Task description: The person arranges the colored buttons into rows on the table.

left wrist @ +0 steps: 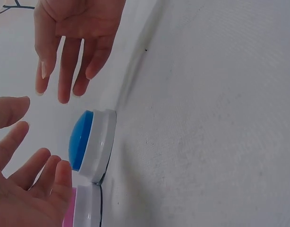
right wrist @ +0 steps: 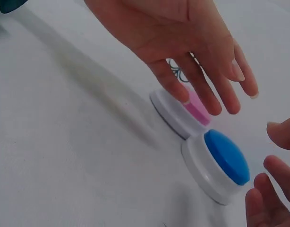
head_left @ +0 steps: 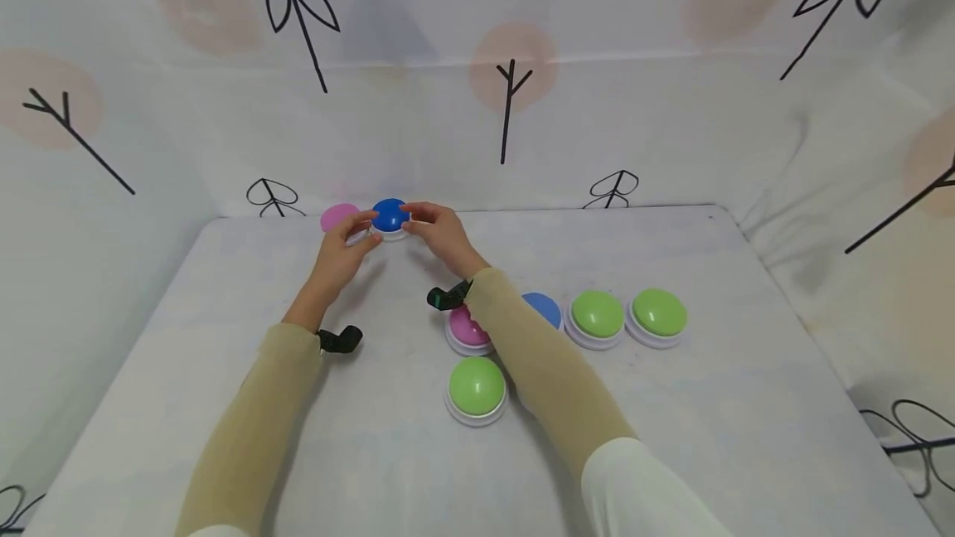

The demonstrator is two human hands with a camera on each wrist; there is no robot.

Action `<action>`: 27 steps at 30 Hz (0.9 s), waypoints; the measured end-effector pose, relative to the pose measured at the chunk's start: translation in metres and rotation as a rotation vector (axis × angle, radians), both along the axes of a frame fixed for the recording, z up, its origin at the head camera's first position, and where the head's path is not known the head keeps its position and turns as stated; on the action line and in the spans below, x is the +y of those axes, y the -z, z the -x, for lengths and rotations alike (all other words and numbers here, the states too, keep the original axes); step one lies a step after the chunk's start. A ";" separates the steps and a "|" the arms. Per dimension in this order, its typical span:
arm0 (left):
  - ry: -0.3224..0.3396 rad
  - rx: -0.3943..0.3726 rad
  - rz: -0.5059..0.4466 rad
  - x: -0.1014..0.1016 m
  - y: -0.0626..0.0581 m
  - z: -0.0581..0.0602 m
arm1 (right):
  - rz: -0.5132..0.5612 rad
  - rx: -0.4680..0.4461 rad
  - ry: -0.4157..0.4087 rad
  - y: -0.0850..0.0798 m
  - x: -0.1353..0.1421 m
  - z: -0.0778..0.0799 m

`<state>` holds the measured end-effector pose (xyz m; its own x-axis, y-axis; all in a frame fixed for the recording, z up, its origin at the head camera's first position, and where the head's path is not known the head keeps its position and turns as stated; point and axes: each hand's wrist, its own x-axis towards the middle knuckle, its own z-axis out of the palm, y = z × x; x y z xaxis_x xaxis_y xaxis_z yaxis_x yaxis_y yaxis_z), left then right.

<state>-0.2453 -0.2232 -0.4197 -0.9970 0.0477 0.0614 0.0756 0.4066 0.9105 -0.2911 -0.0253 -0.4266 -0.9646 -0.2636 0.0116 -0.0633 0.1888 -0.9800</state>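
At the far edge of the white table stands a blue dome push button [head_left: 390, 214] on a white base, side by side with a pink push button [head_left: 339, 216]. My left hand [head_left: 337, 257] hovers at the left of the blue button, partly in front of the pink one. On the other side is my right hand [head_left: 443, 236]. Both wrist views show the fingers spread and apart from the blue button [left wrist: 81, 142]. In the right wrist view the left hand [right wrist: 168, 33] hangs over the pink button [right wrist: 198, 108], and the right hand [right wrist: 277, 189] faces the blue one.
Nearer on the table [head_left: 373, 454], a green button [head_left: 477, 386] sits in front of a magenta button [head_left: 467, 328]. Two more green buttons [head_left: 598, 314] [head_left: 660, 312] and a blue button [head_left: 543, 307] stand to the right. My right sleeve [head_left: 548, 371] partly covers the magenta and blue ones. A patterned cloth wall [head_left: 418, 131] rises behind.
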 end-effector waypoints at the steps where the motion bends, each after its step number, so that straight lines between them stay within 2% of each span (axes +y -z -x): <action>1: -0.009 -0.010 0.007 0.000 0.001 0.001 | -0.022 0.002 -0.003 0.001 -0.001 0.000; 8: -0.053 -0.089 0.024 -0.002 0.008 0.010 | -0.141 -0.025 -0.084 0.002 -0.006 0.001; 12: -0.042 -0.108 0.034 -0.001 0.010 0.014 | -0.172 -0.047 -0.108 0.003 -0.006 0.002; 17: -0.022 -0.110 0.053 0.007 0.005 0.017 | -0.203 -0.042 -0.158 0.005 -0.003 0.007; 22: -0.029 -0.130 0.052 0.011 0.003 0.021 | -0.212 -0.040 -0.181 0.006 0.000 0.009; 27: -0.026 -0.143 0.045 0.012 0.004 0.023 | -0.177 -0.028 -0.160 0.006 0.004 0.008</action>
